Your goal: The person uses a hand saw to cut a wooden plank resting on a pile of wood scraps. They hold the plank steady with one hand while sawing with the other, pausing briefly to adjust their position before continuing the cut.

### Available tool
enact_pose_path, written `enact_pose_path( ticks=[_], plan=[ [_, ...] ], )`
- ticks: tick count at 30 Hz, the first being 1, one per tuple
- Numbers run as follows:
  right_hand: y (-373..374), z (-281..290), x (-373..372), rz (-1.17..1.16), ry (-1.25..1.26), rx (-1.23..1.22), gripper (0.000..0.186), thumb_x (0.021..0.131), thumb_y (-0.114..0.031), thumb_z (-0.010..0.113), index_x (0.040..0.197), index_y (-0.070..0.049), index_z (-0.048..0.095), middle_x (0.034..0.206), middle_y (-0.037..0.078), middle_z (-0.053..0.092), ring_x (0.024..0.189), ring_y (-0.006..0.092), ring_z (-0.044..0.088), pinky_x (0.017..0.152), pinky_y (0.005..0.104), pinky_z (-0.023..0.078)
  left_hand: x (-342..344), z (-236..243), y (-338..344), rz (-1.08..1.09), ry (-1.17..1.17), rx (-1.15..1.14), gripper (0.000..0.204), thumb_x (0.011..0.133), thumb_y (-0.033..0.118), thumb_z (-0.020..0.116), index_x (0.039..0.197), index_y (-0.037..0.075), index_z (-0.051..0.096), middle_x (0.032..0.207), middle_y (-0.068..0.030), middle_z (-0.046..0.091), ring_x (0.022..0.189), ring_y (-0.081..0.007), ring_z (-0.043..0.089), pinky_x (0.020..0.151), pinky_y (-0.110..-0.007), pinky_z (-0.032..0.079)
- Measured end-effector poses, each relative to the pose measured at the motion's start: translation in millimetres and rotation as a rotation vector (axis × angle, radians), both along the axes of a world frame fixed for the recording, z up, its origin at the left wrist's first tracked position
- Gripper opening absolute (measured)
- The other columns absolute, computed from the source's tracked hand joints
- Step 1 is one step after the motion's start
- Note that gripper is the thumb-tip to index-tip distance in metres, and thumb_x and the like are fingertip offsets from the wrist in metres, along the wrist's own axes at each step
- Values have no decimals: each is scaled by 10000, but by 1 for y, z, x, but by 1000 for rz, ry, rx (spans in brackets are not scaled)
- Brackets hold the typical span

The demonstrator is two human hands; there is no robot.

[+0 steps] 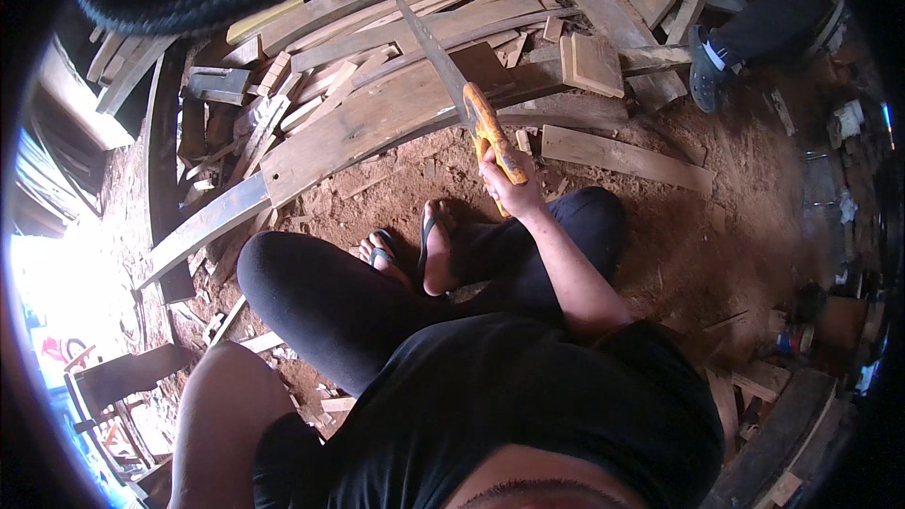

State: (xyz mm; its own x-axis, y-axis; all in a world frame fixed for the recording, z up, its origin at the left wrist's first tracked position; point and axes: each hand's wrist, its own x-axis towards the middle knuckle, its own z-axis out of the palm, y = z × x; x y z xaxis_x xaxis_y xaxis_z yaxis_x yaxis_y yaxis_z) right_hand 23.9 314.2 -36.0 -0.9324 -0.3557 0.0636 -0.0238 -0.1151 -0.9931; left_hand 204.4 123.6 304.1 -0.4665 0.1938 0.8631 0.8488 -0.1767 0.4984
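Note:
My right hand (514,187) is closed round the worn yellow handle (490,132) of a handsaw. From there the saw's grey blade (434,52) points up and to the left, over a long brown board (368,127) lying across the wood pile. Whether the teeth touch that board I cannot tell. Of my left side only part of the bare arm (226,415) shows at the lower left. The left hand itself is out of the picture.
Stacked planks and offcuts (405,14) fill the far side. A loose plank (627,158) lies on the sawdust-covered ground (693,236). At the upper right is another person's dark shoe (707,71). A dark braided cable (217,0) crosses the upper left.

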Motion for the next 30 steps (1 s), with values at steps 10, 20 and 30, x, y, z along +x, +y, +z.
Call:
enact_pose_path(
  ticks=[10, 20, 30],
  plan=[
    [2, -8, -2, 15, 73, 42, 63, 1012, -50, 649, 956, -61, 621, 728, 1, 603, 530, 35, 527, 448, 221, 415, -4, 1, 2, -16, 14, -10, 862, 850, 453, 726, 1495, -37, 433, 1411, -264, 567, 1323, -405, 537, 1157, -513, 390],
    [3, -7, -1, 40, 40, 23, 78, 1015, -68, 640, 941, -63, 614, 743, -3, 609, 532, 39, 531, 453, 223, 415, -10, -2, 0, 5, 22, -25, 954, 831, 517, 750, 1534, -19, 390, 1444, -260, 541, 1360, -411, 500, 1181, -514, 360],
    [4, -10, 0, 48, 10, -1, 94, 1020, -79, 650, 936, -65, 610, 752, 7, 616, 519, 36, 524, 445, 223, 412, -19, -8, 7, 3, 32, 4, 1048, 812, 580, 774, 1572, -1, 347, 1476, -256, 515, 1397, -416, 464, 1206, -516, 330]
  ],
)
